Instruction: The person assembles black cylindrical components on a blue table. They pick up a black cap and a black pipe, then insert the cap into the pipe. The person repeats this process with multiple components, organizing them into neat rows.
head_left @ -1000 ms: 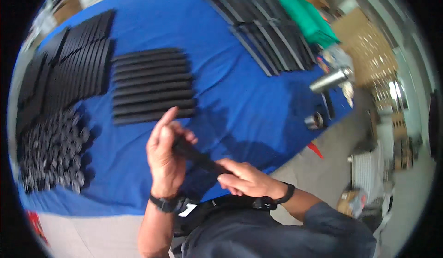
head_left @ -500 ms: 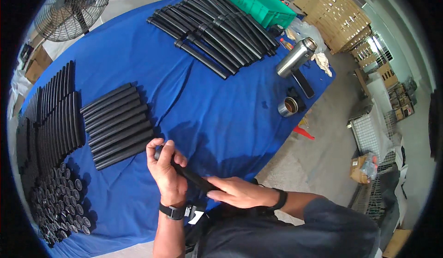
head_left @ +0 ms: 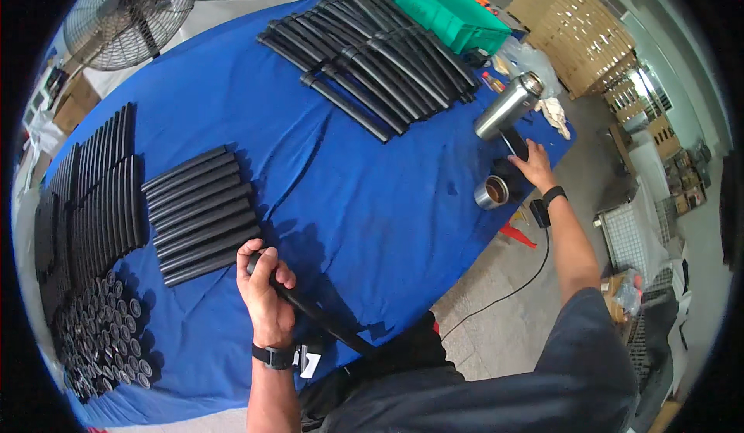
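left hand (head_left: 266,287) had a black tube (head_left: 325,317) gripped, well left of the steel flask (head_left: 505,109), right hand (head_left: 536,169) was at the phone (head_left: 514,143) beside it, couldn't tell if gripping

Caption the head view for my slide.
Left hand grips a black tube; right hand at phone beside steel flask.

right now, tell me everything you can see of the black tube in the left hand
The black tube looks slim, straight and dark, perhaps plastic. The left hand grips it near its far end; the rest slants down rightward over the blue cloth toward the person's waist. Whether its near end touches anything is unclear.
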A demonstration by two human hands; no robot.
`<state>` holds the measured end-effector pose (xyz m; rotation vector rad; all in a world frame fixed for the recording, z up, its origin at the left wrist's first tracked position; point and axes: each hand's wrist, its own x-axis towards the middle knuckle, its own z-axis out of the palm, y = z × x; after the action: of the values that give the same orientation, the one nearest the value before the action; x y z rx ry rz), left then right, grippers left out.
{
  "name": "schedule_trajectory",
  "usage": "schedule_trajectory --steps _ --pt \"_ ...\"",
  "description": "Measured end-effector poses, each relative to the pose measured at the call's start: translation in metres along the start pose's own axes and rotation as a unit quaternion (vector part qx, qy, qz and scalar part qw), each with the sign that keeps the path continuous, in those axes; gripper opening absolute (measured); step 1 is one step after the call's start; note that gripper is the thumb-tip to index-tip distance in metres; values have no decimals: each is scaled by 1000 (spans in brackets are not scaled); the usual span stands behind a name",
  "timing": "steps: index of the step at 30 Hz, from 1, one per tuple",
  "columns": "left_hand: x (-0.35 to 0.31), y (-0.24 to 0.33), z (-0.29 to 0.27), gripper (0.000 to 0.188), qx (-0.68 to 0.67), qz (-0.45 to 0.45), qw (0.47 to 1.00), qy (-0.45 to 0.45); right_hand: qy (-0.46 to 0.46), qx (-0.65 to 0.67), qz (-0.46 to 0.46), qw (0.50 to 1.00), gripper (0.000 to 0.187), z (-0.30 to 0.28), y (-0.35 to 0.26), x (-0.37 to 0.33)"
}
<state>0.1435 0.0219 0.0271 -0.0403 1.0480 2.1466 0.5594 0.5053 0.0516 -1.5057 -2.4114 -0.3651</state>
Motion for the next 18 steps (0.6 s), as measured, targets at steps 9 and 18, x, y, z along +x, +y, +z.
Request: schedule_trajectory --steps 9,18 --pt "-6 13 -4 24 6 -62 998 4 -214 282 140 925 59 28 58 48" --pt "-9 6 -15 19 -20 -14 999 -23 -295 337 146 882 63 81 67 75"
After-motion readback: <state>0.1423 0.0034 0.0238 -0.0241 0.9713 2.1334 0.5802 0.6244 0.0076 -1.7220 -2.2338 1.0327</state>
